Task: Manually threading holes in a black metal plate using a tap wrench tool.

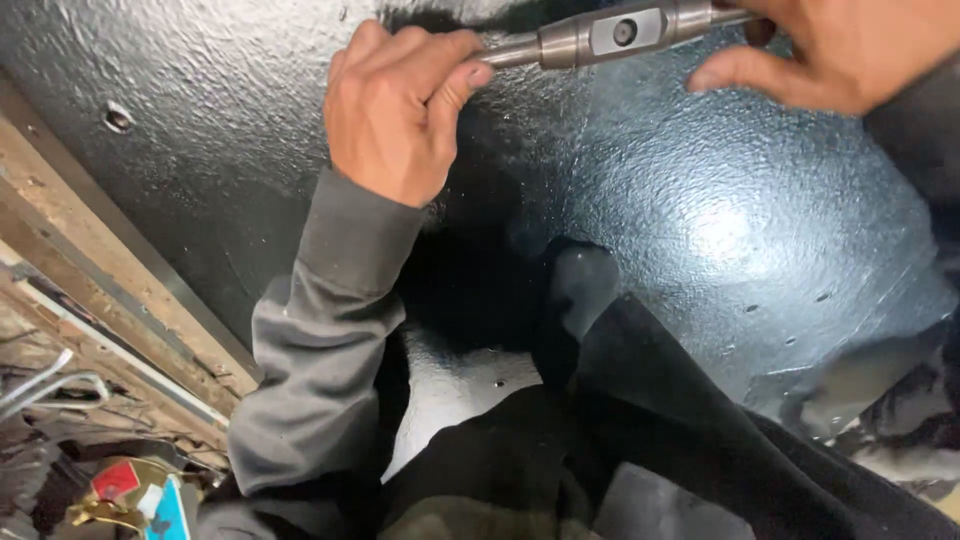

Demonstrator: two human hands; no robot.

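Observation:
A steel tap wrench (620, 32) lies level across the top of the view, over a glossy black textured metal plate (720, 230). My left hand (395, 105) is closed around the wrench's left handle, thumb pressed against the bar. My right hand (840, 50) grips the right handle at the top right, thumb stretched out below it. The wrench's square centre body with a round hole shows between my hands. Whatever the wrench holds beneath it is hidden. Both my arms wear grey sleeves.
Several small drilled holes (118, 119) dot the black plate. A wooden and metal edge (110, 270) runs diagonally at the left, with wires and a red, gold and blue object (140, 495) below it. My dark-clothed legs (640, 440) fill the bottom centre.

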